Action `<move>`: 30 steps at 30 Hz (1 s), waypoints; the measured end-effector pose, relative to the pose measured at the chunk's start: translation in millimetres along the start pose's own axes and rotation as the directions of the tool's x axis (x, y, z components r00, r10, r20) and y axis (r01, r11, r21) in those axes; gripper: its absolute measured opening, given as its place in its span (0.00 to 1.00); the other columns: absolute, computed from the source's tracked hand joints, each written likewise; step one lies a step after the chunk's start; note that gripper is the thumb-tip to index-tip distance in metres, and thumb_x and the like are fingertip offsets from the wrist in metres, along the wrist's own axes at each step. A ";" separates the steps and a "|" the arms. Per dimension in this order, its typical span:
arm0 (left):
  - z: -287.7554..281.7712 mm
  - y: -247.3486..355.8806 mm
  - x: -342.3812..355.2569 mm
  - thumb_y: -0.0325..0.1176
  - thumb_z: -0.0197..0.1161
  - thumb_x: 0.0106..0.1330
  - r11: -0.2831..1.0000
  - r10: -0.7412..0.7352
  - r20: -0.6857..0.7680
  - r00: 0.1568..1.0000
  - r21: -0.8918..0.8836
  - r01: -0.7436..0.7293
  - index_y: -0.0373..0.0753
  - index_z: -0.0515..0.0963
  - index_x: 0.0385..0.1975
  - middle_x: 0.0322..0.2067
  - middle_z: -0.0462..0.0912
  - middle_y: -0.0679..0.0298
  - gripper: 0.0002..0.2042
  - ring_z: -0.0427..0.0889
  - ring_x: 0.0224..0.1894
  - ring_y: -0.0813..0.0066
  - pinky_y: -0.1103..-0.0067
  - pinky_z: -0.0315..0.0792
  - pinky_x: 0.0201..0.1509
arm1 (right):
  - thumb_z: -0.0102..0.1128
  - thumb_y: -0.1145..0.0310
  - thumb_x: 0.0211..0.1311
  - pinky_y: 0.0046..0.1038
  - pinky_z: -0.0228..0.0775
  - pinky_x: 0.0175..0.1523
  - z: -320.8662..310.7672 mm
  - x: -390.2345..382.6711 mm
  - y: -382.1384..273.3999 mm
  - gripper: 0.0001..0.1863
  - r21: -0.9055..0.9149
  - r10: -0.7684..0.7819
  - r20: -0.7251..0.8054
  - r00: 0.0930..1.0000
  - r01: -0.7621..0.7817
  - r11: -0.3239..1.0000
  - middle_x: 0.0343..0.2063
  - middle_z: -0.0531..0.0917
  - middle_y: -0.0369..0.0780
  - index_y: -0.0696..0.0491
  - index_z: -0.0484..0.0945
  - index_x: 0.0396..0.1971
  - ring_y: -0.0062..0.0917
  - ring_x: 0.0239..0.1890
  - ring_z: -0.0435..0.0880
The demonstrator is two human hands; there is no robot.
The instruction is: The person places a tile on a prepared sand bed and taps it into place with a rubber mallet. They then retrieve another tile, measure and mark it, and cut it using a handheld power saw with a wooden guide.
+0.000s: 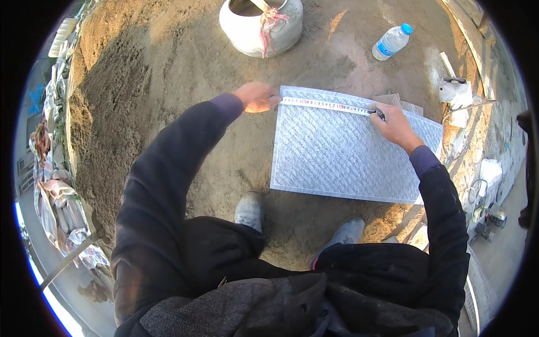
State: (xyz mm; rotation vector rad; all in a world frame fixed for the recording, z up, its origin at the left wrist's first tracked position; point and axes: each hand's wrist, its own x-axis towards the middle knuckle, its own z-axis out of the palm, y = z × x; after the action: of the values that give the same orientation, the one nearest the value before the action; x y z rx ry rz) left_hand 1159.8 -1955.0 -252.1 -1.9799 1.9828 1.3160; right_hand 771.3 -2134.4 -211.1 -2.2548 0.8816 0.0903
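1. Two bare hands work over one pale grey patterned slab, which lies on the bare ground in front of the person's shoes, with a white measuring tape stretched across it just inside its far edge
2. The left hand is at the slab's left edge, near the far corner, its grip narrow, the fingertips pinched at the tape's end; hold that end level with the edge, since any slip there would spoil the whole reading
3. The right hand rests over the slab, its grip curled round a small dark object where the tape's visible stretch stops; I cannot tell whether that is the tape's case or a separate tool
4. Keep the tape taut, flat and parallel to the far edge; the raised pattern could lift or skew a slack blade
5. Read from straight above, and keep the right fingers off the graduation that matters
6. Steady the slab without leaning on it, as it looks thin; the water bottle and the round pot stand well apart from the tape
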 end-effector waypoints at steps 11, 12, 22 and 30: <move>-9.7 -8.5 -0.6 0.47 0.51 0.77 0.990 0.036 -0.054 0.998 0.139 -0.028 0.43 0.82 0.47 0.35 0.85 0.49 0.17 0.84 0.39 0.44 0.58 0.75 0.43 | 0.59 0.64 0.63 0.49 0.73 0.43 -4.8 11.2 26.2 0.12 -0.188 0.038 -0.062 0.997 -0.049 0.981 0.30 0.84 0.55 0.58 0.82 0.36 0.54 0.36 0.83; -9.9 -10.4 -0.5 0.46 0.51 0.77 0.990 0.027 -0.044 0.999 0.139 -0.021 0.43 0.82 0.48 0.35 0.85 0.49 0.17 0.84 0.39 0.44 0.58 0.75 0.43 | 0.59 0.64 0.63 0.49 0.73 0.43 -3.4 11.6 27.1 0.12 -0.168 0.025 -0.053 0.998 -0.034 0.985 0.30 0.84 0.56 0.58 0.82 0.36 0.54 0.36 0.83; -6.3 -13.6 7.0 0.41 0.51 0.76 0.990 0.090 -0.087 0.992 0.115 -0.080 0.46 0.80 0.51 0.39 0.85 0.49 0.14 0.83 0.42 0.44 0.56 0.75 0.45 | 0.59 0.65 0.63 0.44 0.73 0.40 6.7 17.9 36.9 0.11 -0.084 -0.009 -0.127 0.992 -0.001 0.996 0.29 0.84 0.54 0.57 0.82 0.36 0.52 0.34 0.83; -5.5 -16.5 13.5 0.42 0.49 0.77 0.983 0.099 -0.087 0.991 0.163 -0.084 0.43 0.79 0.42 0.34 0.84 0.50 0.13 0.83 0.39 0.43 0.55 0.74 0.42 | 0.55 0.51 0.78 0.34 0.74 0.38 -31.4 2.9 31.0 0.24 0.114 0.190 -0.256 0.948 -0.165 0.980 0.23 0.84 0.43 0.59 0.83 0.37 0.29 0.28 0.83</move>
State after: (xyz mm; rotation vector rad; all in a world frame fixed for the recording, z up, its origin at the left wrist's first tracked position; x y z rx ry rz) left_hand 1174.0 -1966.0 -264.8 -1.9341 2.1707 1.0595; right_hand 748.8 -2172.2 -206.7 -2.1288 1.2069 -0.1729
